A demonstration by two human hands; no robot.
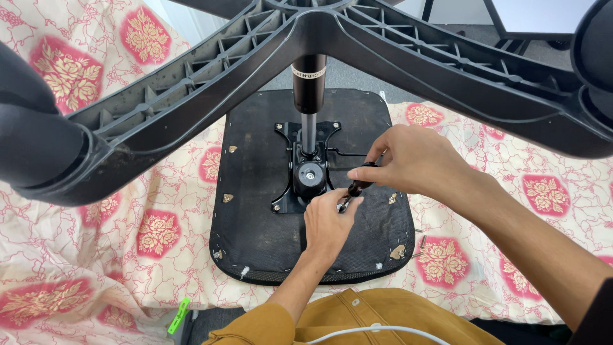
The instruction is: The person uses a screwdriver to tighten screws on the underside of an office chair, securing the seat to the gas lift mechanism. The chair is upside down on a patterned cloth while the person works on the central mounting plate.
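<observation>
On the floral red-and-cream sheet [96, 255]: upturned black chair seat [255, 191], metal tilt plate [305, 167] at centre. Both hands together: right hand [415, 160] clamped on black-handled screwdriver [357, 187], left hand [327, 222] pinching its tip, prob. seating it on a plate bolt. Next: needs square alignment, firm downward push.

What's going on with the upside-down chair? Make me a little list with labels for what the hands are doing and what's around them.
left hand: grips the tip end of the screwdriver, over the seat underside
right hand: grips the dark screwdriver handle
seat underside: black, lying flat on the cloth
metal plate: bolted to the seat's middle
chair base: black spokes, overhead
cloth: floral, pink and cream
</observation>
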